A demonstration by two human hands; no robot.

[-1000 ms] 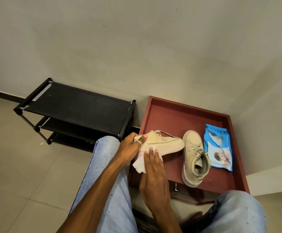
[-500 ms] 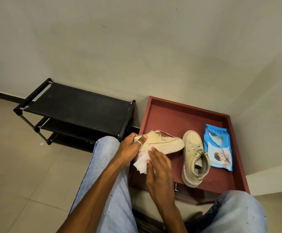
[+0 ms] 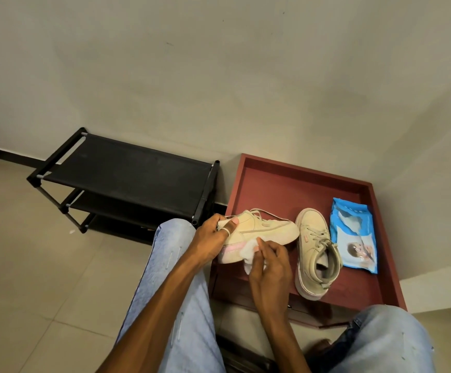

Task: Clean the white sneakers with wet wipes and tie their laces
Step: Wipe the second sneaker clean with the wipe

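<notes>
My left hand grips the heel end of a white sneaker that is turned on its side over the left part of the red tray, toe pointing right. My right hand pinches a crumpled white wet wipe against the sole edge of that sneaker, near its pink-tinged heel. The second white sneaker stands upright on the tray to the right, toe away from me, laces loose. A blue pack of wet wipes lies at the tray's right side.
A black three-tier shoe rack stands against the wall left of the tray. My knees in light blue jeans frame the bottom of the view. A beige tiled floor spreads to the left. Walls close in behind and to the right.
My right hand has curled from flat over the wipe to a pinch and slid right along the sole. The left hand and both sneakers have stayed put.
</notes>
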